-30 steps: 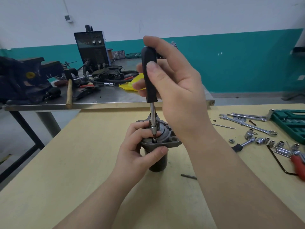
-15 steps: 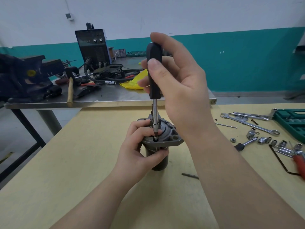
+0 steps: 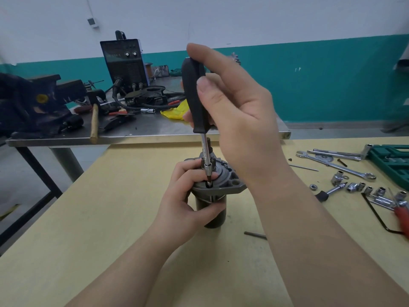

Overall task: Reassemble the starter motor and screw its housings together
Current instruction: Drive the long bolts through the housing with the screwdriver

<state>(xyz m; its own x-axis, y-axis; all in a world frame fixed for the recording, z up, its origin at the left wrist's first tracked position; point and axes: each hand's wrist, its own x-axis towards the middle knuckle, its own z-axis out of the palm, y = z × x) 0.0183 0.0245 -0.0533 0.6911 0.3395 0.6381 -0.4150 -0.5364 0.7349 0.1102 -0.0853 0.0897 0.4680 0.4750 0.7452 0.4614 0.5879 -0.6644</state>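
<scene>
L fingers (image 3: 200,173) round motor (image 3: 215,196), screwdriver (image 3: 197,96) upright

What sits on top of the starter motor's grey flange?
On the starter motor, the screwdriver tip stands in a flange hole, the left hand fingers lie beside it, and a shaft stub rises behind. The screw head is hidden.
</scene>
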